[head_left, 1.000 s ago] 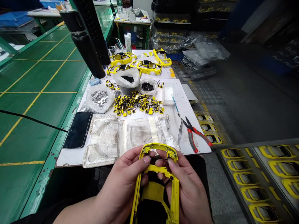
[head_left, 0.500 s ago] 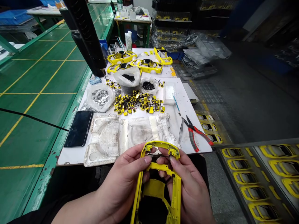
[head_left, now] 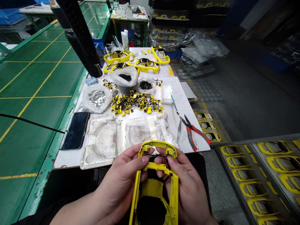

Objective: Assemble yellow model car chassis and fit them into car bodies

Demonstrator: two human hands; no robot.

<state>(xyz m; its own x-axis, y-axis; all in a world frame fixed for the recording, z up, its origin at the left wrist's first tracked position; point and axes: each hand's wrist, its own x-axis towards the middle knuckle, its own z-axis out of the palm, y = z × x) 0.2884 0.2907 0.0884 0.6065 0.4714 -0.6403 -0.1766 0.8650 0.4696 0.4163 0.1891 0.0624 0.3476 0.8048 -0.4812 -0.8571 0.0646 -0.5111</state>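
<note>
Both hands hold one yellow toy car body (head_left: 174, 187) near the bottom centre, its open underside facing the camera. My left hand (head_left: 125, 175) is closed on its left edge, the thumb near the upper opening. My right hand (head_left: 188, 184) grips the right edge, its thumb by the small yellow part at the upper right corner. A thin black rod (head_left: 156, 155) spans the opening between two small yellow parts. The fingertips behind the frame are partly hidden. Beyond the hands lies a worn white foam block (head_left: 105, 137) with hollows.
Small yellow-black parts (head_left: 134, 103) lie heaped behind the foam, near bags of silver pieces (head_left: 97, 97) and black pieces (head_left: 145, 85). A phone (head_left: 75, 131) lies left; red-handled pliers (head_left: 191, 131) and tweezers (head_left: 179, 130) right. More yellow bodies (head_left: 145, 64) stand behind. A black screwdriver (head_left: 79, 40) hangs overhead.
The whole scene has shifted slightly left in the view. The hanging screwdriver has changed position slightly against the table. Both hands keep nearly the same grip on the car body.
</note>
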